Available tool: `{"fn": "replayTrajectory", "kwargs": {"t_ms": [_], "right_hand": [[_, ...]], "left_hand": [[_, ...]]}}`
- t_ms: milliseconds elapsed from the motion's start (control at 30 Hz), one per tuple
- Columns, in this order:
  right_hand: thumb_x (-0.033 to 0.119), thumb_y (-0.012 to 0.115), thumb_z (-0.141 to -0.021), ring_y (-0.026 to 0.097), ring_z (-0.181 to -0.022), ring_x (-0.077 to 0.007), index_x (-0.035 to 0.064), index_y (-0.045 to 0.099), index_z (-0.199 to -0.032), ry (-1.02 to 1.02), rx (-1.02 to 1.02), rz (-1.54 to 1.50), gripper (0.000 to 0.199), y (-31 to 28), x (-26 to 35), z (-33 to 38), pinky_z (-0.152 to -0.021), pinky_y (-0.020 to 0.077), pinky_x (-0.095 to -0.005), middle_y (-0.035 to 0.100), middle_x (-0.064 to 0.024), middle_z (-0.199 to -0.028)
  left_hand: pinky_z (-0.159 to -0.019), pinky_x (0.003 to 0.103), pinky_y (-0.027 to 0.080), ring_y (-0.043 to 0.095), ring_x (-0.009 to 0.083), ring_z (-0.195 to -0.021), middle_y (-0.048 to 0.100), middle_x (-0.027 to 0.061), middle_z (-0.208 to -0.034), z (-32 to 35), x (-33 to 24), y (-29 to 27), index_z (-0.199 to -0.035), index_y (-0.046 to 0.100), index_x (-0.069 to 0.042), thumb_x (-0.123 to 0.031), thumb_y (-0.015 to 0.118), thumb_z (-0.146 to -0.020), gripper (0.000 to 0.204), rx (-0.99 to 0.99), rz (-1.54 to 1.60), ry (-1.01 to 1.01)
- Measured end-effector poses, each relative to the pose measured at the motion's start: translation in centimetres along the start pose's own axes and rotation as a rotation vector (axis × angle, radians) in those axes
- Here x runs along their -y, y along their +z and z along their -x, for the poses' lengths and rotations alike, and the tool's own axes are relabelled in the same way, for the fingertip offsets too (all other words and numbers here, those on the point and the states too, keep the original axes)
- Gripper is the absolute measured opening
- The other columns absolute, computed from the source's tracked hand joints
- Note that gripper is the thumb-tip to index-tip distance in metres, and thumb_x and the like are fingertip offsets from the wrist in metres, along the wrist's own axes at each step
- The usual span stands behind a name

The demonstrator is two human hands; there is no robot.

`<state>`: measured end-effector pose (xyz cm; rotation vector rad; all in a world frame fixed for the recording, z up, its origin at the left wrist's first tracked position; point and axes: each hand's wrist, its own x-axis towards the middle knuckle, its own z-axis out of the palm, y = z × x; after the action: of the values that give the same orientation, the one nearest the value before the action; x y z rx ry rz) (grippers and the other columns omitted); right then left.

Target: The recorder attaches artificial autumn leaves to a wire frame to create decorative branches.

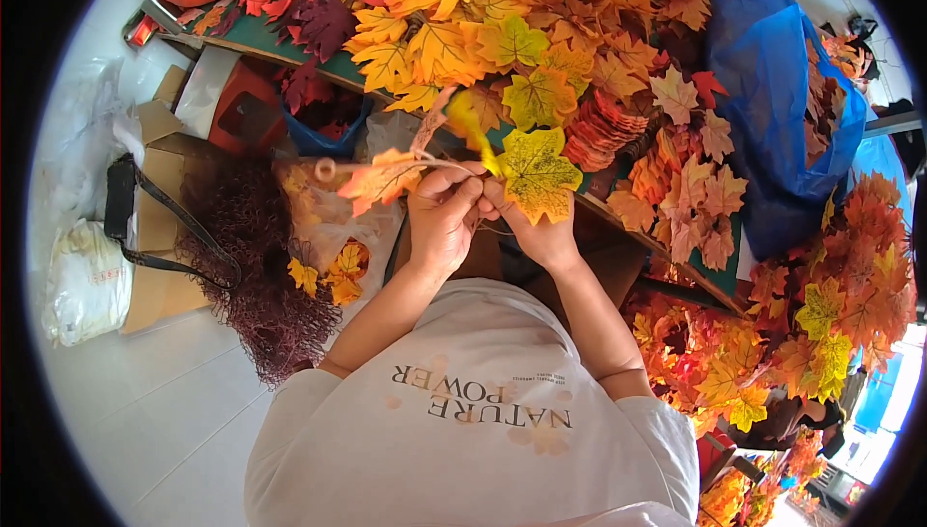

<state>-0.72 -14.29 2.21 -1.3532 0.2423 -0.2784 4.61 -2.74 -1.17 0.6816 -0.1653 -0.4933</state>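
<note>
My left hand point(442, 223) pinches a thin brown stem of an artificial leaf garland. An orange artificial leaf point(384, 179) hangs from that stem, which ends on the left in a small ring point(326, 170). Close against it, the fingers of my right hand point(543, 237) are pressed together at the base of a yellow-green artificial maple leaf point(537, 175). A blurred yellow leaf point(467, 119) sticks up just above the fingertips. Both hands meet over the near edge of the table, and the exact joint between stem and leaf is hidden by my fingers.
Piles of orange leaves point(425, 49) cover the green table point(340, 65). A stack of red-orange leaves point(606, 131) lies right of my hands. A blue bag point(763, 92) stands far right. Left are a cardboard box point(159, 266) and a heap of dark brown stems point(253, 276).
</note>
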Motion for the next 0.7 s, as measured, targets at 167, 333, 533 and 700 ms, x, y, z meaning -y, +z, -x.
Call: {"fn": "replayTrajectory", "kwargs": {"t_ms": [167, 333, 533, 700], "right_hand": [[0.002, 0.065, -0.082, 0.061, -0.07, -0.0115, -0.0004, 0.064, -0.086, -0.302, -0.05, 0.348, 0.005, 0.3, -0.8, -1.6, -0.063, 0.0493, -0.0248, 0.065, -0.0036, -0.079], [0.001, 0.068, -0.074, 0.063, -0.071, -0.0161, -0.0003, 0.064, -0.09, -0.536, 0.174, 0.568, 0.016, 0.4, 1.9, -3.5, -0.065, 0.05, -0.0282, 0.065, -0.0063, -0.078], [0.0, 0.058, -0.075, 0.058, -0.077, -0.0304, 0.0031, 0.062, -0.092, -0.879, -0.269, 1.554, 0.018, -8.0, 8.2, -11.9, -0.064, 0.0507, -0.0387, 0.055, -0.0129, -0.088], [0.0, 0.058, -0.075, 0.059, -0.078, -0.0306, 0.0034, 0.06, -0.09, -0.603, -0.158, 1.87, 0.015, -11.9, 6.5, -14.9, -0.066, 0.0507, -0.0385, 0.053, -0.0127, -0.09]], "left_hand": [[-0.078, 0.027, 0.052, 0.06, 0.0128, -0.08, 0.056, 0.0047, -0.096, 1.4, -1.1, 1.4, -0.118, 0.052, 0.003, 0.0, 0.054, -0.089, 0.029, -0.061, -0.516, 0.242], [-0.075, 0.025, 0.051, 0.061, 0.0128, -0.079, 0.059, 0.0048, -0.086, 2.1, -0.2, -2.2, -0.105, 0.056, 0.002, -0.004, 0.056, -0.089, 0.017, 0.032, -0.272, 0.029], [-0.069, 0.03, 0.054, 0.058, 0.0125, -0.068, 0.056, 0.0019, -0.083, 3.0, -1.0, -2.5, -0.105, 0.058, -0.002, -0.006, 0.054, -0.09, 0.016, -0.118, -0.147, 0.025], [-0.064, 0.027, 0.051, 0.057, 0.0123, -0.067, 0.056, 0.0016, -0.085, 2.2, -2.2, -0.8, -0.105, 0.058, -0.002, -0.005, 0.054, -0.09, 0.016, -0.038, -0.014, -0.076]]}}
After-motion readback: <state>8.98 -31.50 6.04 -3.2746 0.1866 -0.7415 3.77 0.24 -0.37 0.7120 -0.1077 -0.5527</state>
